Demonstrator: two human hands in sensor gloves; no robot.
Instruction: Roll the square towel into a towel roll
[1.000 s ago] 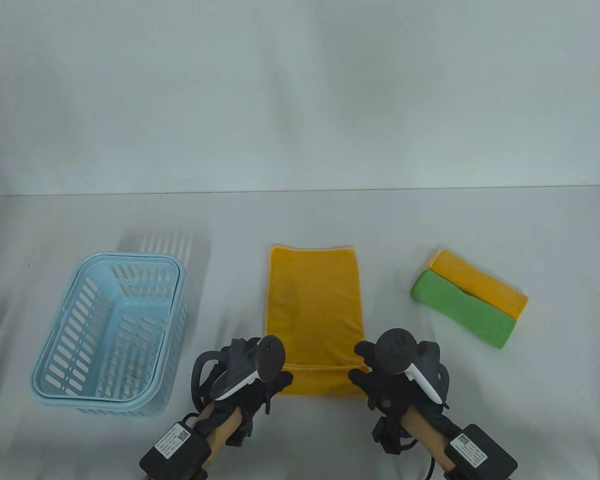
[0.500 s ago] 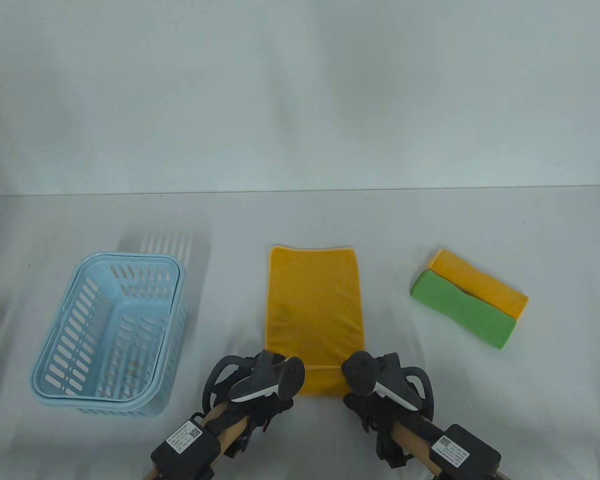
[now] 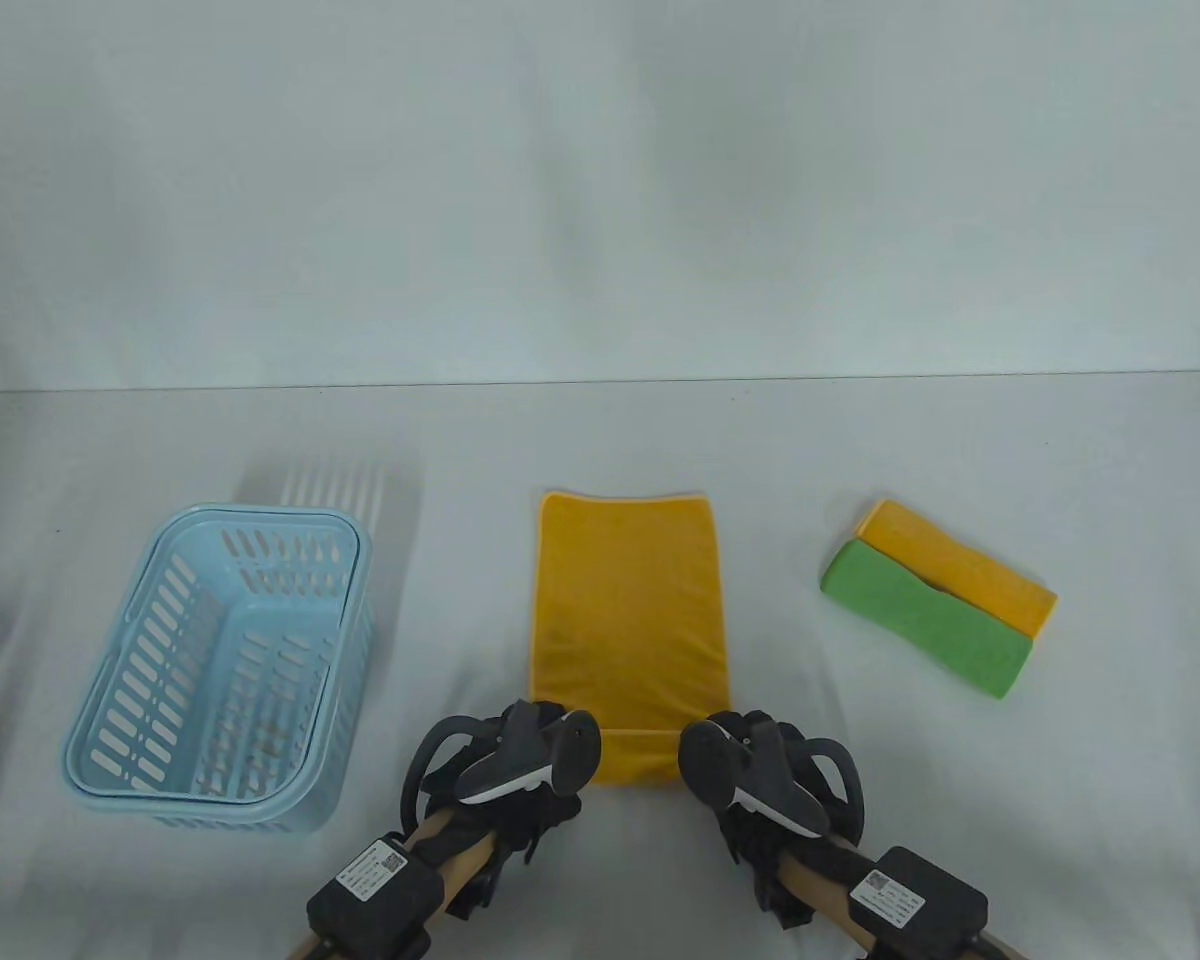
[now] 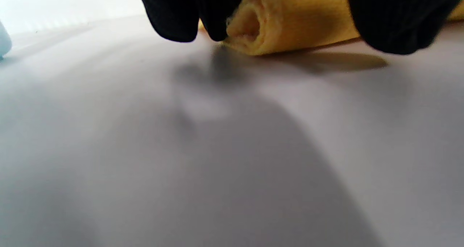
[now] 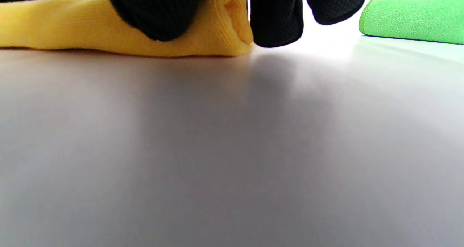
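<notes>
Lying flat in the middle of the table (image 3: 600, 440), the yellow towel (image 3: 628, 600) runs lengthwise away from the person, its long axis pointing from the near edge toward the far wall. Its near end is turned over into a small roll (image 3: 640, 757), and that roll lies crosswise, left to right, between the two hands.

The left hand (image 3: 520, 765) grips the roll's left end; in the left wrist view the gloved fingers (image 4: 170, 15) curl down over the open end of the roll (image 4: 290, 22). The right hand (image 3: 760, 770) grips the right end the same way, thumb and fingers (image 5: 275, 19) wrapped around the cloth (image 5: 108, 29).

A light blue basket (image 3: 215, 665) stands to the left. A green towel (image 3: 925, 620) and another yellow towel (image 3: 970, 575), both folded, lie side by side, touching, to the right.
</notes>
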